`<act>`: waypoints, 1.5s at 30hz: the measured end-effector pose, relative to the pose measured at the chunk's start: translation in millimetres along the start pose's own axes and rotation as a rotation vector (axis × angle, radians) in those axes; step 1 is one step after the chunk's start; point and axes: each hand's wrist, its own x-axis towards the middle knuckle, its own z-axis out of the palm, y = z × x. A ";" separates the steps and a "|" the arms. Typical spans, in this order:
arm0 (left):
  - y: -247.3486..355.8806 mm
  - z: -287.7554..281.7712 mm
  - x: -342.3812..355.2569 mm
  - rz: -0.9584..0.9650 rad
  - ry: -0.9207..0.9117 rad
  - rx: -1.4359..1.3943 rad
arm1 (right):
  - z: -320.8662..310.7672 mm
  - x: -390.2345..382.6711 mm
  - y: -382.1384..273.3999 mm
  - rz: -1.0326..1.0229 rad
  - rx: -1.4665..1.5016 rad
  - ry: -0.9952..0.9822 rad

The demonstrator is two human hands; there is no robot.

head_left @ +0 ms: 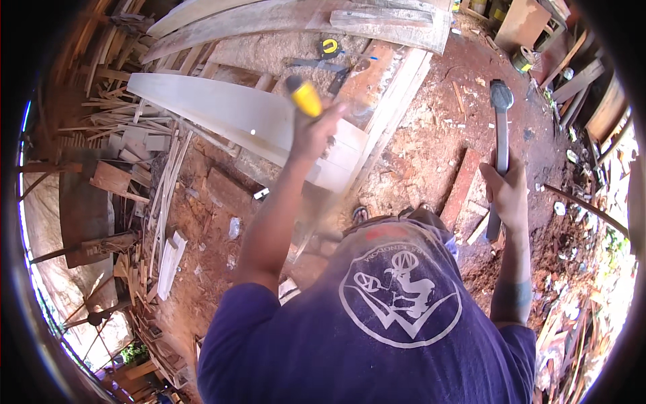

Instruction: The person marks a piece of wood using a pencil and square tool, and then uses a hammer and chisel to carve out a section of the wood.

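My left hand (315,135) is closed round a tool with a yellow-and-black handle (306,99), held over a long pale curved board (208,101). The handle points up and away from me, blurred by motion; the tool's other end is hidden. My right hand (508,188) grips a hammer (502,131) by its long grey handle, off to the right of the bench. The hammer's dark head is up at the far end, apart from the board. Straight lines cross the board's right end (344,156).
Beyond the board lie a yellow-and-black tape measure (330,47) and a dark try square (315,65). Another curved plank (269,30) spans the far side. Wood offcuts (128,118) pile up at left. A reddish plank (461,188) lies on the ground near my right hand.
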 end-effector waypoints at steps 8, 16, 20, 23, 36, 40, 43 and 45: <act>-23.0 -28.8 -13.6 0.086 0.086 -0.167 | 25.9 13.5 -29.5 0.034 0.082 -0.129; -30.7 -25.7 -17.5 0.094 0.168 -0.195 | 43.1 19.5 -41.4 -0.069 -0.108 -0.189; -28.6 -23.6 -15.4 0.088 0.162 -0.171 | 47.4 14.7 -68.2 -0.072 -0.250 -0.203; -31.0 -20.2 -17.0 0.098 0.171 -0.189 | 50.7 16.7 -80.2 -0.229 -0.250 -0.175; -21.9 -6.1 -28.3 0.063 0.195 -0.071 | 48.7 26.0 -191.8 -0.689 -0.330 -0.110; -25.7 -5.5 -25.8 0.081 0.219 -0.077 | 55.0 33.5 -188.3 -0.692 -0.374 -0.134; -31.6 -10.7 -26.7 0.091 0.245 -0.077 | 51.6 38.2 -188.5 -0.826 -0.389 -0.135; -31.8 -12.5 -27.5 0.082 0.268 -0.099 | 47.1 36.2 -194.6 -0.974 -0.343 -0.179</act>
